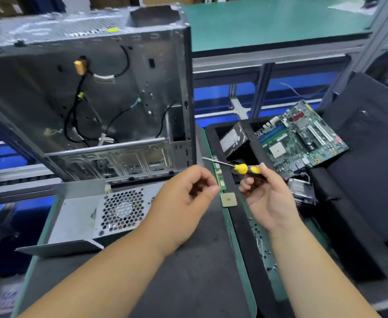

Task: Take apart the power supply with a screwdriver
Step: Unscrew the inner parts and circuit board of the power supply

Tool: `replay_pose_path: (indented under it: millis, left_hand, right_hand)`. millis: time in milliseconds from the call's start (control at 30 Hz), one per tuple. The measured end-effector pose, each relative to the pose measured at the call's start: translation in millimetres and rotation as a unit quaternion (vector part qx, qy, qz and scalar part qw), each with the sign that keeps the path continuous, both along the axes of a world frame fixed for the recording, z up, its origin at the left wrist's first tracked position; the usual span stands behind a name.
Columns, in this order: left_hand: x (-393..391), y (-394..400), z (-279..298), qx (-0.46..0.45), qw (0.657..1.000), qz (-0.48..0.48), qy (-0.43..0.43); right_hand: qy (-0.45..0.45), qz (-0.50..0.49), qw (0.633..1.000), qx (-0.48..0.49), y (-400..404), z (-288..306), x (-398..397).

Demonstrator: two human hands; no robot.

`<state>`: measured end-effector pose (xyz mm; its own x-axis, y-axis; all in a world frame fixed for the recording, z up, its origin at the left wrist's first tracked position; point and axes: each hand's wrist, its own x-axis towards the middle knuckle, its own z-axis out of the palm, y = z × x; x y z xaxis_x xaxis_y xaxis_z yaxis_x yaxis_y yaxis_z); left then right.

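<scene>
1. Beside the power supply [110, 216], to its right, the right hand [268, 198] grips one yellow-and-black screwdriver [245, 168], shaft aimed back toward the case, likely readied for a screw
2. Between that unit and the screwdriver, the left hand [186, 198] hovers with fingers curled toward the thumb; whether it pinches a screw I cannot tell
3. Behind the power supply stands one gutted computer case [92, 95], probably emptied to free it
4. Right of the power supply lie one processor chip [229, 199], one memory stick [219, 175] and one motherboard [300, 138] in a black tray [245, 226]
</scene>
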<state>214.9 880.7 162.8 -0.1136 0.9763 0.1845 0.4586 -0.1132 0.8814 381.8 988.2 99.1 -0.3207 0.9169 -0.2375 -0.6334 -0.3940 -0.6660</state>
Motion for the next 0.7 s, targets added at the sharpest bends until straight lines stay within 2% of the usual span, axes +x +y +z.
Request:
replay_pose_path:
  millis: [133, 367, 567, 700]
  left_hand:
    - [32.4, 4.8, -28.5, -0.045, 0.997, -0.059, 0.006]
    - [70.3, 19.0, -100.7, -0.17, 0.981, -0.075, 0.064]
    - [92.8, 31.8, -127.5, -0.212, 0.972, -0.093, 0.039]
    - [91.9, 34.2, -128.0, -0.19, 0.977, -0.091, 0.023]
  right_hand:
    - [0.009, -0.042, 0.998, -0.038, 4.4, -30.3, 31.7]
    - [0.033, -0.053, 0.997, -0.04, 1.2, -80.7, 72.5]
    - [0.019, -0.022, 0.999, -0.024, -3.4, -96.1, 81.3]
    - [0.025, -0.008, 1.0, -0.014, -3.5, -90.7, 81.7]
